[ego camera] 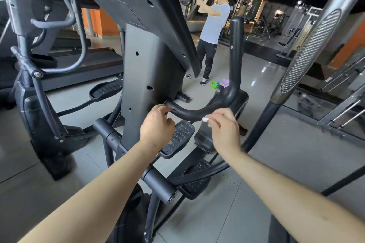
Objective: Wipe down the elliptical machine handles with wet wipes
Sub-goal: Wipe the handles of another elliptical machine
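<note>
Two hands are on the job here, and I'd call this the middle of the wiping step, on the fixed curved handle and not the big swinging ones.

Starting left, the grey console column is where that handle roots. The left hand sits right at that root with its fingers loosely curled. The fingertips look like they touch the bar, but I honestly can't tell if it's gripping it or just hovering there to steady things.

Next is the black handle itself. It sweeps low across the middle, then bends upward on the right into a vertical grip.

The wet wipe is scrunched into a small white wad and pressed against the underside of the low curve. The right hand pinches it between thumb and fingertips.

My guess for the next move is to slide the wad along the bend and up the vertical part. It probably needs to wrap around the bar more, since a wad that small only touches one side at a time. The tall swing arm far right doesn't look done either, though nothing shows that for sure.

As for containers, a little green bucket and a pale pink basket sit side by side on the floor behind the handle. Both are too far off to see what's inside, and I see no wipe pack anywhere.
</note>
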Motion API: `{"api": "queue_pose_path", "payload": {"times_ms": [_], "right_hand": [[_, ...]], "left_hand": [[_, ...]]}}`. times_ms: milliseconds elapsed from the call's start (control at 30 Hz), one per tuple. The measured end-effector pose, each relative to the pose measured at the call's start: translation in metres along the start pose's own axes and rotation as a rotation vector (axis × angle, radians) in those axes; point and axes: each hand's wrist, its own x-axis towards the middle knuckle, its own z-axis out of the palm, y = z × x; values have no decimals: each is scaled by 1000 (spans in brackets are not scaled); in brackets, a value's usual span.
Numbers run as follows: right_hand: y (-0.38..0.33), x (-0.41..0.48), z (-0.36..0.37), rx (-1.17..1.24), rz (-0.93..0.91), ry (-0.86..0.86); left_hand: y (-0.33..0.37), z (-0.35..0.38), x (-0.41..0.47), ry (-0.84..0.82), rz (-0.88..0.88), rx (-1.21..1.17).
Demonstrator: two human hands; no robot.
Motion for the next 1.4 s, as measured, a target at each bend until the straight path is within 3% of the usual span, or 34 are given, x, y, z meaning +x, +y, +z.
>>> {"api": "queue_pose_path", "payload": {"times_ms": [167, 367, 433, 600, 700, 833, 1100, 1400], "right_hand": [[-35, -11, 45, 426, 534, 373], [-55, -18, 80, 704, 766, 530], [-62, -23, 87, 759, 778, 486], [-87, -28, 91, 734, 703, 120], [-79, -35, 63, 812, 672, 51], [-44, -63, 7, 736, 647, -9], [63, -83, -103, 655, 716, -22], [251, -8, -183, 531, 752, -197]], "left_hand": [[-1, -1, 2, -8, 17, 34], [-2, -1, -1, -20, 60, 40], [-3, 0, -2, -25, 67, 39], [-4, -5, -7, -34, 71, 23], [0, -11, -20, -39, 58, -1], [27, 7, -51, -178, 101, -79], [94, 130, -89, -487, 184, -146], [176, 314, -59, -579, 45, -114]]}}
